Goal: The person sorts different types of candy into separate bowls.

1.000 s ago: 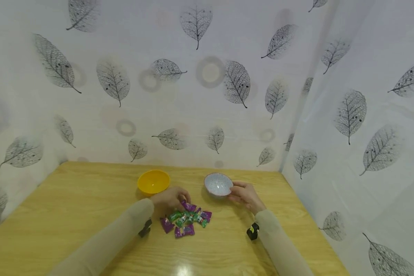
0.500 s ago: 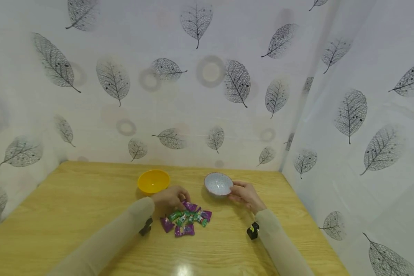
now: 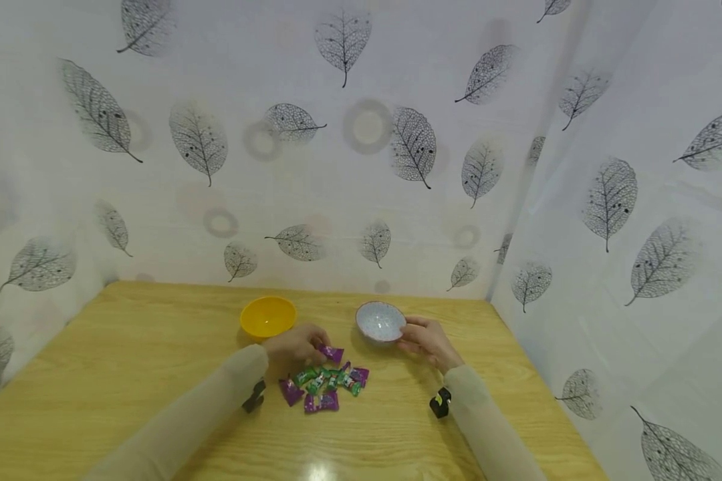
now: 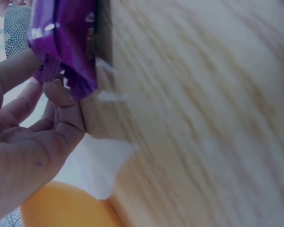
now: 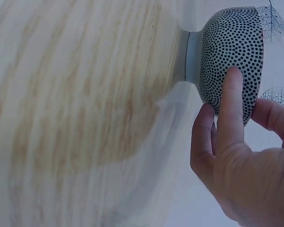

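My left hand [image 3: 295, 344] pinches one end of a purple-wrapped candy [image 3: 332, 352] between thumb and fingertips, just beyond the candy pile. Close up in the left wrist view, that candy hangs from the fingertips near the wooden surface. Several green candies [image 3: 316, 382] and purple candies [image 3: 321, 402] lie loosely heaped in front of the hand. With its thumb and fingers at the side and rim, my right hand [image 3: 430, 342] holds a speckled bowl [image 3: 380, 322]. The right wrist view has this bowl's dotted outer wall [image 5: 227, 52], its foot standing on the table.
A yellow bowl [image 3: 268, 316] stands behind my left hand, and its side also shows low in the left wrist view. Both bowls are towards the back of the wooden table [image 3: 126, 347]. Leaf-patterned curtains [image 3: 361, 180] close off the back and right.
The purple candy in my left hand has come slightly up and away from the pile. My right hand stays at the speckled bowl, which has not moved.
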`<state>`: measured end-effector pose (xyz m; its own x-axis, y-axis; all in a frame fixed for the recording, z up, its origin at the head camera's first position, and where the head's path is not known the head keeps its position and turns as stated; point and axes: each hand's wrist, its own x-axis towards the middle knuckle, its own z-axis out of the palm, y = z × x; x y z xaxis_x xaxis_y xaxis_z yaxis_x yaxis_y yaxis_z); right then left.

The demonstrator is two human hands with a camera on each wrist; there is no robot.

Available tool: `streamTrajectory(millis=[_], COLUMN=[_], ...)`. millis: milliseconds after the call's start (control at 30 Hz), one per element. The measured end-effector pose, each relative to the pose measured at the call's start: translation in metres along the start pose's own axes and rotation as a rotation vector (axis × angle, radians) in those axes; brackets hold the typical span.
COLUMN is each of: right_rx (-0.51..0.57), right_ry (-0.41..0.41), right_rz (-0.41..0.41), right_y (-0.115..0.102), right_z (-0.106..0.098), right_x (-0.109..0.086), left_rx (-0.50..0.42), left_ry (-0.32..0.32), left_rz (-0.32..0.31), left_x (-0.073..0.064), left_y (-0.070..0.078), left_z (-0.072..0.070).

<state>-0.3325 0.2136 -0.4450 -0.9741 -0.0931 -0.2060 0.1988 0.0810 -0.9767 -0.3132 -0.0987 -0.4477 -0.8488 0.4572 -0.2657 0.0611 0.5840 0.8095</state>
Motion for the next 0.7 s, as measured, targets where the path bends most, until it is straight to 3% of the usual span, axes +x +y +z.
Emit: streamTrajectory(millis=[133, 367, 467, 700], right_rx=[-0.001, 0.004, 0.004, -0.005], right_ry=[-0.002, -0.012, -0.014, -0.013], right_rz=[0.004, 0.001, 0.000, -0.001], right_y=[-0.0012, 0.0004, -0.0006, -0.0008], right_z=[0.0003, -0.0004, -0.0004, -0.0009], right_x=[-0.0005, -0.0005, -0.0011, -0.0013], left_rx=[-0.053, -0.078, -0.133, -0.072], left_ry=[0.010, -0.013, -0.027, 0.010], left_rz=[-0.003, 0.053, 0.059, 0.176], left_x=[-0.0020, -0.0014, -0.0010, 0.0031], left_y=[0.0005, -0.0005, -0.0010, 0.0018], left_z=[0.0004, -0.0008, -0.0006, -0.0035])
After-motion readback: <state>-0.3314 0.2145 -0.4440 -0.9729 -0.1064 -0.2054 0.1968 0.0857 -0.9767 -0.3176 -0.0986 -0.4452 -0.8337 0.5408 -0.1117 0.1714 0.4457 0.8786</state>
